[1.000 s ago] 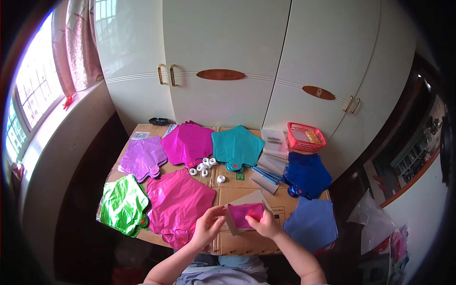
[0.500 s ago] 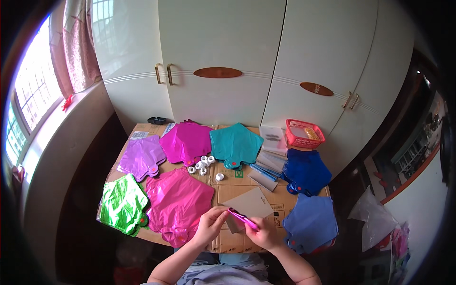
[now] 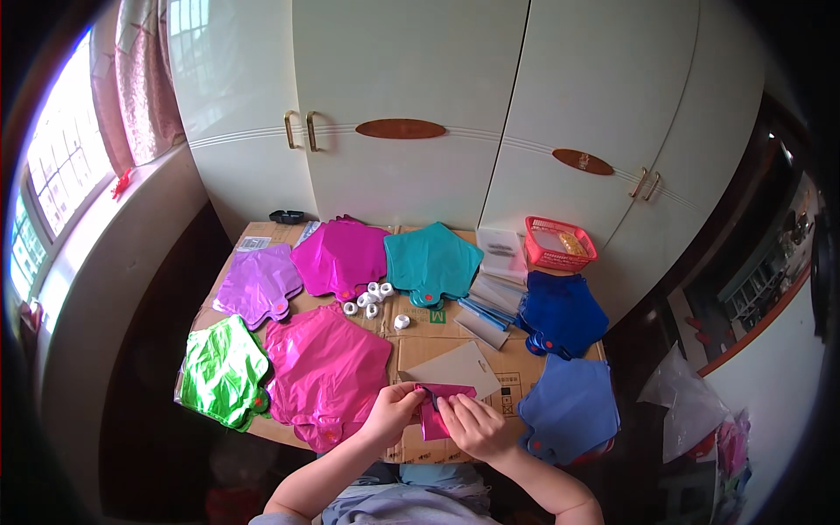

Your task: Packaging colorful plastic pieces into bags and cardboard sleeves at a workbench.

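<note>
Both my hands hold a small folded magenta foil balloon (image 3: 435, 418) over the near edge of the cardboard-covered table (image 3: 411, 332). My left hand (image 3: 393, 411) pinches its left side. My right hand (image 3: 470, 426) covers its right side with the fingers curled on it. A grey card sleeve (image 3: 457, 367) lies just beyond the balloon. A flat pink star-shaped foil balloon (image 3: 325, 372) lies to the left of my hands, and a light blue one (image 3: 569, 407) to the right.
More flat foil balloons lie around: green (image 3: 223, 372), lilac (image 3: 256, 284), magenta (image 3: 341, 256), teal (image 3: 433, 262), dark blue (image 3: 562, 313). Small white rolls (image 3: 369, 297) sit mid-table, packets (image 3: 492, 297) right of them, a red basket (image 3: 558, 243) at the back right. White cupboard doors (image 3: 411, 131) stand behind.
The folded magenta balloon was held up flat facing me, then turned edge-on, and is now lowered near the table edge with both hands closed over it.
</note>
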{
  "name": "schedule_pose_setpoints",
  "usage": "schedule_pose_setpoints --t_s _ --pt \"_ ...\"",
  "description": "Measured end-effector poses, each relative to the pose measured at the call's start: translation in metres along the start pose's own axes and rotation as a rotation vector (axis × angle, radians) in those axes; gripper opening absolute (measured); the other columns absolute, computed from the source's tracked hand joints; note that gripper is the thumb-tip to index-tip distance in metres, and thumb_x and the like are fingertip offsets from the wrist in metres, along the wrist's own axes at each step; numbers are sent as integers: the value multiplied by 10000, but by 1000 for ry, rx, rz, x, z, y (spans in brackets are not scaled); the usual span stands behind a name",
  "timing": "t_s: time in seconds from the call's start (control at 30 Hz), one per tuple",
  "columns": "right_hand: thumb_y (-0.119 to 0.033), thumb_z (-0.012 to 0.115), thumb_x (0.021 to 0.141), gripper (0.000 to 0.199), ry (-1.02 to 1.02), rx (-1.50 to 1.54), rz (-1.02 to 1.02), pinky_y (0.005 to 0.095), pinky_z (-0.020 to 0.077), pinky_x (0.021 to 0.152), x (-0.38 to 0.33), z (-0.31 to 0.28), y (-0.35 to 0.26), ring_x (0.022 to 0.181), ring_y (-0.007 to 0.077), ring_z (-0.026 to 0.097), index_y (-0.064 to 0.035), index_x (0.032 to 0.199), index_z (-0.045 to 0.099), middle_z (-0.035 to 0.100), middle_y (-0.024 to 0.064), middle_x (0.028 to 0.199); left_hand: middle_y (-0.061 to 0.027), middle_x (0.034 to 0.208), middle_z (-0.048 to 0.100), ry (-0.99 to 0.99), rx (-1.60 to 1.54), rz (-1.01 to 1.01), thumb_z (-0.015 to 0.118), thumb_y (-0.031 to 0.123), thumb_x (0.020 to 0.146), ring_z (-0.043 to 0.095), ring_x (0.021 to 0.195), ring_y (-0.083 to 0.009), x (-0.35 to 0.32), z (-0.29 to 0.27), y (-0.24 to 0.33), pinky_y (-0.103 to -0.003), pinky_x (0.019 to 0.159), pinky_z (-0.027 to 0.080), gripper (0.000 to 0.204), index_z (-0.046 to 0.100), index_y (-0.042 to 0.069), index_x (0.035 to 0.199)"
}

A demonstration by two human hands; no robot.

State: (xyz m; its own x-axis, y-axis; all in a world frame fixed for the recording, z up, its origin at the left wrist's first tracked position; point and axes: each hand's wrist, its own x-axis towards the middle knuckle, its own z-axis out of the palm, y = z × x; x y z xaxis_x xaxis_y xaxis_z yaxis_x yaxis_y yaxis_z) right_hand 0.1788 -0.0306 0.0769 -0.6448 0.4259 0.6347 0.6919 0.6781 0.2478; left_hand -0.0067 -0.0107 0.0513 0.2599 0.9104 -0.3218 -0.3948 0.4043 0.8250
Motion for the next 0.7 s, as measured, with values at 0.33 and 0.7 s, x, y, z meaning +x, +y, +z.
schedule_pose_setpoints --t_s 0.33,0.7 --pt "-171 624 830 329 -116 409 159 357 493 909 11 -21 5 1019 214 623 -28 1126 648 649 107 1053 -77 926 656 50 110 153 439 40 958 606 794 -100 7 -18 -14 -220 724 501 226 598 -85 1057" --pt "9 650 812 332 -51 875 524 308 514 845 -10 3 25 974 231 636 -44 1139 626 637 97 1107 65 732 501 66 372 247 471 77 972 419 666 -12 -12 1 -5 -196 560 357 177 603 -39 944"
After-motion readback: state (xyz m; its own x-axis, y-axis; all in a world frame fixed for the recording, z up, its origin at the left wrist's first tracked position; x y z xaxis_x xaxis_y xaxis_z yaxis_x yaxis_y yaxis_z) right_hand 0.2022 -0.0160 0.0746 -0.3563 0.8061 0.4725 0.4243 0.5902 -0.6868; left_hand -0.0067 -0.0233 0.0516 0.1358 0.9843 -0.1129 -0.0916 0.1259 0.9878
